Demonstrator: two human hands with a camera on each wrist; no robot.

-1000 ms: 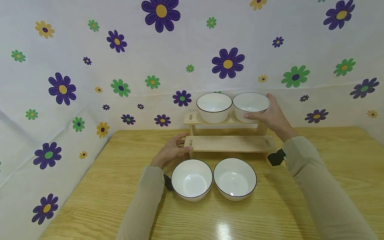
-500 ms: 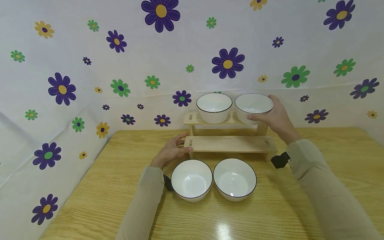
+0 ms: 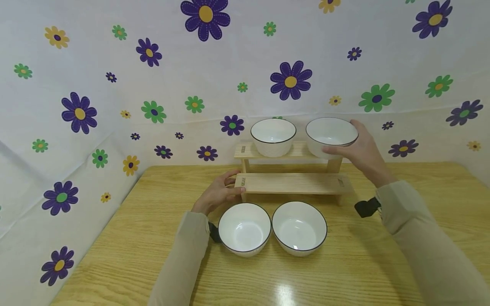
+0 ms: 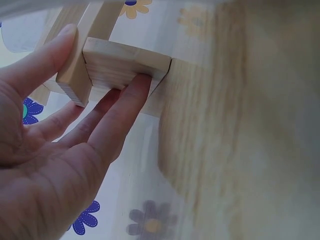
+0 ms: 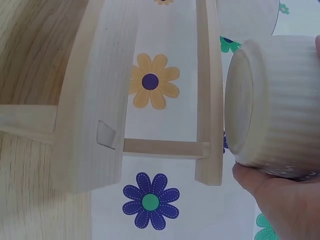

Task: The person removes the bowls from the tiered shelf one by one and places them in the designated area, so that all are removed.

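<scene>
My right hand [image 3: 365, 155] grips a white dark-rimmed bowl [image 3: 331, 132] by its right side, thumb in front and fingers behind. In the right wrist view the bowl's ribbed wall [image 5: 292, 100] and round foot show, the foot raised a little off the top board. My left hand [image 3: 216, 194] holds the left end of a two-step wooden rack [image 3: 291, 183]; in the left wrist view its thumb and fingers lie on either side of the wood [image 4: 80, 65]. A matching bowl [image 3: 273, 137] sits on the upper step, left of the held one.
Two more white bowls stand side by side on the wooden table before the rack, a left one [image 3: 245, 228] close to my left wrist and a right one [image 3: 300, 228]. Behind the rack hangs a white cloth [image 3: 172, 93] printed with flowers.
My right hand has shifted the held bowl to the right, opening a gap between it and its neighbour on the upper step. The left hand stays on the rack.
</scene>
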